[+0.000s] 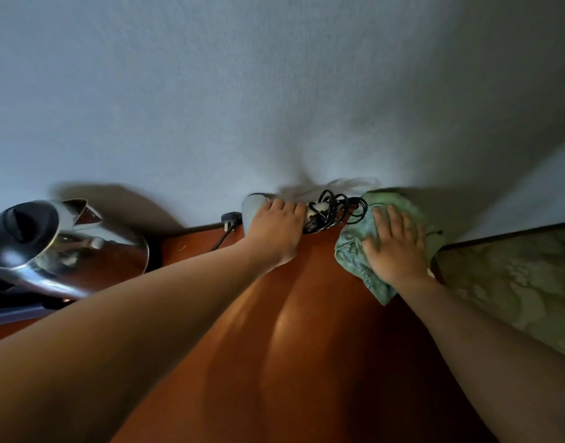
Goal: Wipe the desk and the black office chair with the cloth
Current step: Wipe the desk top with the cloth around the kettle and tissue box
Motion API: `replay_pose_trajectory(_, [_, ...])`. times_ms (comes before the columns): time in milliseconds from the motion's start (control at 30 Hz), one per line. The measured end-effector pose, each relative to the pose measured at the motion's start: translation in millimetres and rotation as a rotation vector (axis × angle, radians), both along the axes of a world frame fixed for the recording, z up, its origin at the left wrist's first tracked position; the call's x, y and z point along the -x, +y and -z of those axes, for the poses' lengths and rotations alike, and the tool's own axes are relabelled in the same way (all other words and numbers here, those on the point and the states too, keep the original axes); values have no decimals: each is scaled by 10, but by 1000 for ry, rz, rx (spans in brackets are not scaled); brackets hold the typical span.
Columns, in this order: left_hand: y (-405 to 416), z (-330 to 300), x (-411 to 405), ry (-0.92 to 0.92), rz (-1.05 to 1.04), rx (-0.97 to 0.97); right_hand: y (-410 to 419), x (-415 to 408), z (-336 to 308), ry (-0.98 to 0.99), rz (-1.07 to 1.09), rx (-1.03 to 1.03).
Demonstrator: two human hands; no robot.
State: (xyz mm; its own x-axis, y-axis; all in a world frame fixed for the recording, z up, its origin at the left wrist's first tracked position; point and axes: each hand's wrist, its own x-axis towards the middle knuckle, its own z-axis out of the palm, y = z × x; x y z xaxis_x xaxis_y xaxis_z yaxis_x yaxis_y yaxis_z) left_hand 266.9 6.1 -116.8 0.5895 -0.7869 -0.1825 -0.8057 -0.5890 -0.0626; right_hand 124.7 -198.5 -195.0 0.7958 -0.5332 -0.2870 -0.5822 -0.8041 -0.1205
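Cloth [354,251] first: it is green, soft and limp, bunched flat on the brown surface [306,346] at the far edge by the wall [274,91], and my right hand [394,247] lies on top of it with straight, spread fingers [393,219] pressing down, pinching nothing. I judge it light and easy to slide, though loose enough to fold under itself, so a flat palm over its middle looks the better hold than a grip on a corner. Just left of the cloth sits a tangle of black cord [330,211], and my left hand [274,231] curls over a grey object [250,207] that the cord seems to belong to; what that object is I cannot tell, nor whether it is lifted. Further left of the cloth, well apart, stands a shiny metal kettle [67,244]. Right of the cloth, a green patterned fabric [514,282] begins where the surface ends. No office chair shows, so I take that part as not yet done.
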Motion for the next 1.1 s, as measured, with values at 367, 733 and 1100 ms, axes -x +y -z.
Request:
replay_pose_trajectory(367, [131, 38, 38, 12, -63, -40, 1524, 240, 37, -149, -549, -42])
replay_pose_trajectory(733, [43, 197, 210, -17, -100, -73, 151, 736, -27, -54, -159, 15])
replay_pose_trajectory(1100, [-297, 321, 297, -60, -142, -37, 291, 870, 75, -88, -153, 11])
